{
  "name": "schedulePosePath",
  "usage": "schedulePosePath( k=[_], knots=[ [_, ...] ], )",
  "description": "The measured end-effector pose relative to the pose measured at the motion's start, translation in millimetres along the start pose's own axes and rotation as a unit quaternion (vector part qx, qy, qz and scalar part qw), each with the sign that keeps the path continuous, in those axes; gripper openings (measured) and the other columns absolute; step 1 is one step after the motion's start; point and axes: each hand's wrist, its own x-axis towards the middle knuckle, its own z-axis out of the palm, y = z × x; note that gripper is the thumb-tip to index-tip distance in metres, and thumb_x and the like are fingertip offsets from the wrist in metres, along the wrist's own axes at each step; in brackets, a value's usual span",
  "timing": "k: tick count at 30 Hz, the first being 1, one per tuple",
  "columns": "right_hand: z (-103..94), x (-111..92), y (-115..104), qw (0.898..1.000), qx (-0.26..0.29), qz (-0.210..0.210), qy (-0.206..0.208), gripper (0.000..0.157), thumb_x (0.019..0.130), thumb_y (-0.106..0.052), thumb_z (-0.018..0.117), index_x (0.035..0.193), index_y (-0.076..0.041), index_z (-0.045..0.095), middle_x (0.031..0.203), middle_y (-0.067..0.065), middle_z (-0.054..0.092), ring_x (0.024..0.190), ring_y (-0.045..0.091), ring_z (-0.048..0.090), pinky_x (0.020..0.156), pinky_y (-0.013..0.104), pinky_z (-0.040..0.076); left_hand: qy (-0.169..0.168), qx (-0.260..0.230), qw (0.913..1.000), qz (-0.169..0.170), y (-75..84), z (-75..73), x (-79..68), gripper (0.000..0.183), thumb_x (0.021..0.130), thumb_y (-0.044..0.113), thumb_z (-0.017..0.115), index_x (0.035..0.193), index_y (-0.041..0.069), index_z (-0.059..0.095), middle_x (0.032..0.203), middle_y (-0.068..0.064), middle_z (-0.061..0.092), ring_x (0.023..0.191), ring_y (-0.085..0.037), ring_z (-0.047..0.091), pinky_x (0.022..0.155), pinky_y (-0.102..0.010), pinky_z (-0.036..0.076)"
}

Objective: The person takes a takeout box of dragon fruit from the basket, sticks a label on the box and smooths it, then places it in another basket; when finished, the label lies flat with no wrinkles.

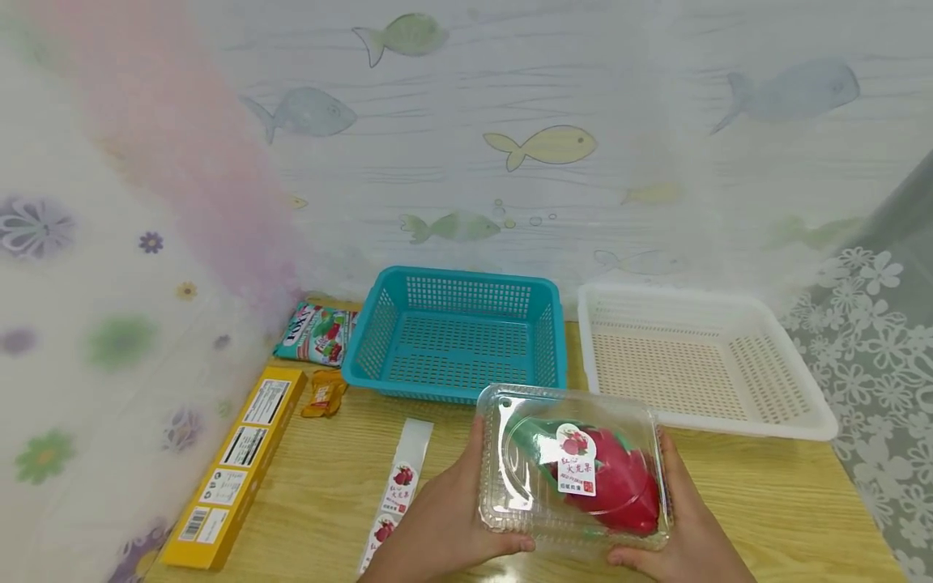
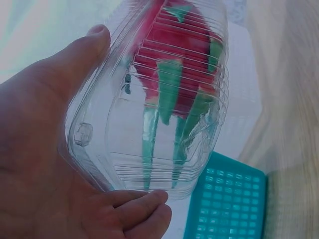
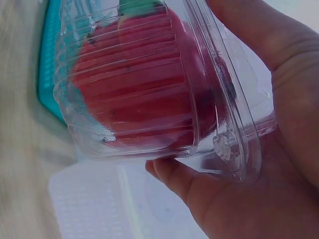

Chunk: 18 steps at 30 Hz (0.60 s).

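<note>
Both hands hold up a clear plastic clamshell box [image 1: 525,494], lid down, above the table's front. Inside lies a red dragon fruit [image 1: 619,478] with green scales, seen through ribbed plastic in both wrist views. A white label sticker [image 1: 576,460] with a fruit picture is on the lid. My left hand [image 1: 455,506] grips the box's left end, thumb on one face and fingers [image 2: 144,211] curled at the other. On the right end my right hand [image 1: 685,514] grips likewise, its thumb along the near edge.
Behind the box stand a teal basket [image 1: 455,389] and a white basket [image 1: 700,421]. A strip of stickers [image 1: 411,445] lies left of my hands. Farther left are a yellow box [image 1: 236,478], a small orange packet [image 1: 324,394] and a Fox's candy bag [image 1: 317,334].
</note>
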Motion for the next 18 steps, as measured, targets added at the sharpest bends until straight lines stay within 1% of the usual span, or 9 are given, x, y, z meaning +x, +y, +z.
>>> schedulePosePath(
  k=[1,3,4,7,10,13,14,16,18],
  knots=[
    [-0.9,0,0,1.000,-0.010,-0.007,0.006,0.147,0.064,-0.023,0.098,0.165,-0.027,-0.009,0.160,0.020,0.028,0.134,-0.007,0.028,0.087,0.020,0.053,0.000,0.001,1.0000,0.001,1.2,0.2,1.2,0.146,0.064,0.079,0.080,0.163,0.030,-0.017,0.158,-0.006,0.047,0.119,-0.029,0.067,0.088,-0.046,0.059],
    [-3.3,0,0,1.000,-0.015,-0.011,0.011,0.147,0.064,-0.022,0.098,0.165,-0.028,-0.009,0.161,0.019,0.027,0.130,-0.015,0.026,0.088,0.017,0.050,-0.001,0.003,1.0000,0.000,4.0,0.5,3.7,0.146,0.064,0.078,0.080,0.162,0.030,-0.017,0.160,-0.004,0.044,0.121,-0.029,0.066,0.089,-0.045,0.059],
    [-5.0,1,0,1.000,-0.018,-0.004,0.010,0.147,0.064,-0.024,0.098,0.165,-0.029,-0.010,0.162,0.019,0.027,0.132,-0.011,0.027,0.088,0.016,0.050,0.001,0.002,1.0000,0.001,5.5,0.7,4.9,0.147,0.064,0.078,0.081,0.163,0.030,-0.016,0.161,-0.003,0.043,0.121,-0.029,0.066,0.089,-0.045,0.059],
    [-10.8,2,1,0.999,-0.029,0.016,0.005,0.148,0.064,-0.027,0.098,0.164,-0.030,-0.012,0.163,0.020,0.025,0.138,0.017,0.035,0.088,0.021,0.054,0.003,0.002,1.0000,0.003,10.2,1.6,8.5,0.147,0.064,0.078,0.081,0.163,0.028,-0.015,0.164,-0.001,0.038,0.126,-0.030,0.063,0.092,-0.045,0.059],
    [-17.0,4,2,0.999,-0.040,0.036,-0.004,0.150,0.064,-0.031,0.098,0.163,-0.029,-0.015,0.164,0.024,0.021,0.135,0.041,0.036,0.091,0.045,0.059,0.005,-0.004,1.0000,0.006,15.8,1.9,12.1,0.147,0.064,0.078,0.081,0.163,0.028,-0.015,0.165,0.000,0.036,0.131,-0.029,0.060,0.095,-0.046,0.057],
    [-22.0,6,4,0.998,-0.053,0.034,-0.003,0.151,0.064,-0.028,0.098,0.163,-0.023,-0.016,0.165,0.027,0.017,0.137,0.049,0.032,0.092,0.066,0.052,0.004,-0.011,0.9999,0.003,21.2,0.9,15.4,0.146,0.064,0.077,0.081,0.162,0.029,-0.017,0.166,0.002,0.032,0.136,-0.029,0.056,0.098,-0.048,0.056],
    [-23.4,6,4,0.998,-0.054,0.030,-0.002,0.151,0.064,-0.027,0.098,0.164,-0.021,-0.015,0.165,0.027,0.016,0.138,0.049,0.031,0.092,0.069,0.049,0.002,-0.013,0.9999,0.003,22.7,0.5,16.3,0.146,0.065,0.077,0.081,0.162,0.029,-0.017,0.167,0.002,0.031,0.137,-0.028,0.055,0.099,-0.048,0.055],
    [-26.3,6,6,0.998,-0.062,0.024,0.004,0.151,0.063,-0.024,0.098,0.164,-0.020,-0.014,0.166,0.026,0.015,0.139,0.049,0.029,0.094,0.061,0.051,0.001,-0.013,0.9999,0.001,25.5,-0.1,18.0,0.146,0.065,0.077,0.081,0.163,0.027,-0.016,0.168,0.001,0.028,0.139,-0.028,0.053,0.100,-0.049,0.055],
    [-28.5,7,7,0.998,-0.058,0.014,0.007,0.151,0.063,-0.021,0.098,0.164,-0.020,-0.013,0.168,0.026,0.012,0.141,0.052,0.027,0.095,0.066,0.047,-0.001,-0.008,1.0000,0.000,27.5,-0.2,18.9,0.146,0.066,0.076,0.081,0.163,0.024,-0.015,0.168,-0.002,0.027,0.141,-0.029,0.051,0.102,-0.050,0.054]
  ],
)
